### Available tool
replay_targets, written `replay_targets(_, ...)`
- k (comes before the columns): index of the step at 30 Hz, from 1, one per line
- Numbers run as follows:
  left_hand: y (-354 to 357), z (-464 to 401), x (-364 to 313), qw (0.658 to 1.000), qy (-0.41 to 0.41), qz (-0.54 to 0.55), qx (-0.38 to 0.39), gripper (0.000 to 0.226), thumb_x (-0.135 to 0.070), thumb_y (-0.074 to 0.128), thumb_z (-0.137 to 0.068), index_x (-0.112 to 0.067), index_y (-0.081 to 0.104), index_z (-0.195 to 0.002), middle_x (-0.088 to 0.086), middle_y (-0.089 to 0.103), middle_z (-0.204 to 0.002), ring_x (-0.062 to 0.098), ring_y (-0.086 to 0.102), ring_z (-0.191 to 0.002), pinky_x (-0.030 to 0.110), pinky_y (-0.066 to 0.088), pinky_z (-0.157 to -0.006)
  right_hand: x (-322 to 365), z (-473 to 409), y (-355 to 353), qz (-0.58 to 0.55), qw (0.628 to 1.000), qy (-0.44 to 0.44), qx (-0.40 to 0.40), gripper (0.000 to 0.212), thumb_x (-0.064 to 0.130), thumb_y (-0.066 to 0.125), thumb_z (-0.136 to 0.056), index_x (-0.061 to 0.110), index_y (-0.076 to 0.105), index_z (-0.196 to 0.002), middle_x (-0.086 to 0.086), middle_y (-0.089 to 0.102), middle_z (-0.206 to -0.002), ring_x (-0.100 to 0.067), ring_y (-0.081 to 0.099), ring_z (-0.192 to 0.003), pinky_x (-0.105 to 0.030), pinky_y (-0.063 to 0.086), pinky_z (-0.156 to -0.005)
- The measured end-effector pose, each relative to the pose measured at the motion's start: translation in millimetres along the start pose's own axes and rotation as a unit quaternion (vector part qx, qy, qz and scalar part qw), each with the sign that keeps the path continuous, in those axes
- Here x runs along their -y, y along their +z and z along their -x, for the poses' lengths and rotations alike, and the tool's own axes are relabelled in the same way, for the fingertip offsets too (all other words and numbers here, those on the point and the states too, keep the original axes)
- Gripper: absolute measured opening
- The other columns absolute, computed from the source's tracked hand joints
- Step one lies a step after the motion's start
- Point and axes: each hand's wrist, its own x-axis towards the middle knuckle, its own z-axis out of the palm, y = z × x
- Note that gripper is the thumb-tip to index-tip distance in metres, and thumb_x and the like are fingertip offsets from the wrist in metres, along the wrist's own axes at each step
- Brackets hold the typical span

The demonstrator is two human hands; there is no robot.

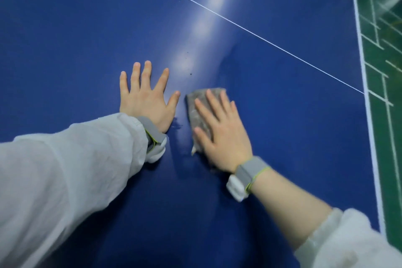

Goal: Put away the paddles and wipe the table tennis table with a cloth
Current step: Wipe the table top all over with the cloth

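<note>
The blue table tennis table (282,115) fills the view, with a thin white centre line running from the top to the right edge. My left hand (145,95) lies flat on the blue surface, fingers spread, holding nothing. Just to its right, my right hand (221,135) presses flat on a grey cloth (196,104); the cloth shows past the fingertips and by the thumb, the rest is hidden under the palm. No paddles are in view.
The table's white-edged side (367,115) runs down the right. Beyond it lies green floor (389,85) with white court lines. A few small dark specks (191,74) sit on the surface ahead of my hands.
</note>
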Motion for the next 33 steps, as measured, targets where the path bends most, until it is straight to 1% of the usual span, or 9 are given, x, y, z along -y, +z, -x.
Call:
replay_targets(5, -6, 2, 11, 0.999, 0.037, 0.024, 0.011, 0.056, -0.048, 0.024, -0.101, -0.032, 0.022, -0.155, 0.008, 0.004, -0.165, 0.026, -0.004, -0.152, 0.048, -0.004, -0.121, 79, 93, 9, -0.019, 0.997, -0.071, 0.026, 0.06, 0.043, 0.047, -0.097, 0.024, 0.035, -0.152, -0.002, 0.016, -0.164, -0.032, 0.001, -0.152, -0.055, 0.011, -0.12)
replay_targets(7, -7, 3, 16, 0.999, 0.049, 0.019, 0.014, 0.056, -0.047, 0.023, -0.102, -0.031, 0.021, -0.155, 0.009, 0.003, -0.165, 0.027, -0.005, -0.152, 0.048, -0.004, -0.121, 82, 102, 10, -0.023, 0.995, -0.089, 0.035, 0.058, 0.043, 0.049, -0.097, 0.025, 0.036, -0.152, 0.001, 0.016, -0.164, -0.03, 0.002, -0.152, -0.054, 0.013, -0.121)
replay_targets(11, -3, 3, 15, 0.998, 0.057, 0.007, 0.014, 0.056, -0.045, 0.02, -0.102, -0.03, 0.018, -0.156, 0.01, 0.002, -0.165, 0.028, -0.005, -0.152, 0.049, -0.004, -0.121, 51, 77, 5, -0.03, 0.992, -0.111, 0.054, 0.058, 0.042, 0.048, -0.098, 0.027, 0.035, -0.152, 0.003, 0.017, -0.164, -0.025, 0.003, -0.153, -0.054, 0.011, -0.121)
replay_targets(21, 1, 0, 7, 0.999, 0.029, -0.023, -0.003, 0.057, -0.046, 0.015, -0.1, -0.034, 0.013, -0.156, 0.008, 0.002, -0.165, 0.028, -0.005, -0.152, 0.051, -0.003, -0.121, -54, -70, -10, -0.005, 1.0, -0.003, 0.016, 0.06, 0.053, 0.034, -0.096, 0.036, 0.028, -0.153, 0.009, 0.015, -0.164, -0.018, 0.002, -0.152, -0.047, 0.003, -0.123)
replay_targets(24, 4, 0, 7, 0.999, 0.025, -0.029, -0.003, 0.057, -0.05, 0.011, -0.1, -0.036, 0.013, -0.156, 0.007, 0.004, -0.165, 0.027, -0.004, -0.152, 0.051, -0.002, -0.121, -78, -122, -16, -0.022, 0.998, 0.054, -0.003, 0.058, 0.049, 0.04, -0.098, 0.035, 0.029, -0.153, 0.008, 0.015, -0.164, -0.02, 0.003, -0.152, -0.046, 0.002, -0.123)
replay_targets(26, 6, 0, 9, 0.999, 0.024, -0.03, -0.014, 0.057, -0.052, 0.013, -0.101, -0.035, 0.02, -0.155, 0.009, 0.012, -0.164, 0.029, 0.003, -0.152, 0.051, 0.002, -0.121, -94, -156, -18, -0.021, 0.994, 0.107, -0.018, 0.056, 0.045, 0.042, -0.1, 0.034, 0.028, -0.154, 0.007, 0.013, -0.164, -0.022, 0.002, -0.152, -0.047, 0.002, -0.122)
replay_targets(28, 9, 1, 10, 0.999, 0.027, -0.034, -0.016, 0.059, -0.055, 0.016, -0.099, -0.034, 0.028, -0.153, 0.01, 0.019, -0.163, 0.029, 0.01, -0.151, 0.052, 0.007, -0.121, -107, -185, -20, -0.009, 0.986, 0.168, -0.022, 0.058, 0.047, 0.038, -0.101, 0.033, 0.024, -0.155, 0.004, 0.009, -0.165, -0.025, 0.001, -0.152, -0.049, 0.001, -0.122)
replay_targets(30, 10, 2, 10, 0.999, 0.029, -0.038, -0.013, 0.06, -0.056, 0.016, -0.098, -0.034, 0.028, -0.153, 0.009, 0.019, -0.163, 0.029, 0.009, -0.151, 0.052, 0.008, -0.121, -116, -205, -21, 0.003, 0.976, 0.218, -0.02, 0.06, 0.05, 0.031, -0.1, 0.032, 0.019, -0.156, 0.002, 0.005, -0.166, -0.028, -0.002, -0.152, -0.05, -0.002, -0.122)
replay_targets(33, 9, 4, 7, 0.999, 0.024, -0.037, -0.012, 0.061, -0.057, 0.014, -0.098, -0.036, 0.023, -0.154, 0.007, 0.014, -0.164, 0.027, 0.005, -0.152, 0.05, 0.006, -0.122, -120, -214, -22, 0.036, 0.972, 0.231, -0.026, 0.063, 0.049, 0.022, -0.1, 0.025, 0.015, -0.158, -0.005, 0.003, -0.166, -0.028, -0.007, -0.152, -0.047, -0.006, -0.122)
